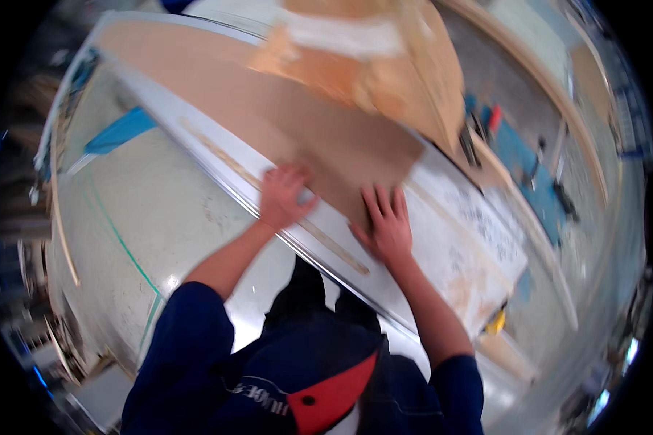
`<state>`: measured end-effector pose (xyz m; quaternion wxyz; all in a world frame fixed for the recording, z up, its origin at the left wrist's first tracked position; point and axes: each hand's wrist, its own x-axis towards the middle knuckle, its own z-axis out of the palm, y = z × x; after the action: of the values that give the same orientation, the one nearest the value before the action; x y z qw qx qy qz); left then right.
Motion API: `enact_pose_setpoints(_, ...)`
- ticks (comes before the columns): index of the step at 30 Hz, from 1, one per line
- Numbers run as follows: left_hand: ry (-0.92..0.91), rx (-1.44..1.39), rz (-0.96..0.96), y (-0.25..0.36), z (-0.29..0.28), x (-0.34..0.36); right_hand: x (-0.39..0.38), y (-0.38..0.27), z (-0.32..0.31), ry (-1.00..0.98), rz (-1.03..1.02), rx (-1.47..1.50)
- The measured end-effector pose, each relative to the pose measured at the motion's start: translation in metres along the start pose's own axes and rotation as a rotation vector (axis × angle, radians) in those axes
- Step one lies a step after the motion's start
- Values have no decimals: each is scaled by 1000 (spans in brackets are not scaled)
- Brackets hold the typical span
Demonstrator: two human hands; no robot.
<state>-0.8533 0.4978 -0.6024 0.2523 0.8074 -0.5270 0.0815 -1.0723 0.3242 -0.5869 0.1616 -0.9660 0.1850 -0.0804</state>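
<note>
A large brown sheet [218,90], smooth and tapering toward the far left, lies across a white work surface [428,254]. My left hand [286,197] rests at the sheet's near edge, fingers on it and thumb apart. To its right, my right hand [387,223] lies with spread fingers over the sheet's near corner. Neither hand grips anything that I can see. A narrow wooden strip [334,245] runs along the near side of the surface, passing by my left hand. Slight blur softens the fingertips.
A bulky tan wrapped or wooden piece [406,80] overlaps the sheet's far side. At right are a curved wooden strip [544,261], a blue mat [537,192] with several hand tools, and a yellow object [495,322]. The surface's metal edge [228,190] faces me.
</note>
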Motion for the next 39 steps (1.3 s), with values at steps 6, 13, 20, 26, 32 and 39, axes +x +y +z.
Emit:
enact_pose_setpoints(6, 258, 1, -584, -6, -6, -34, -47, -59, 4, -154, -118, 59)
enact_pose_setpoints(13, 231, -556, -1605, -83, -32, -58, -198, -14, -15, 93, 230, 180)
enact_pose_setpoints(20, 16, -882, -1473, -53, -53, -80, -293, 19, -40, 520, 858, -287)
enact_pose_setpoints(26, 156, -516, -1557, -174, -50, -84, -270, 11, -34, 604, 919, -341)
enact_pose_setpoints(32, 549, -791, -1833, -256, 6, -47, -272, 9, -38, 553, 916, -369)
enact_pose_setpoints(39, 743, -1161, -1640, -233, 35, -69, -288, 28, -24, 580, 868, -331)
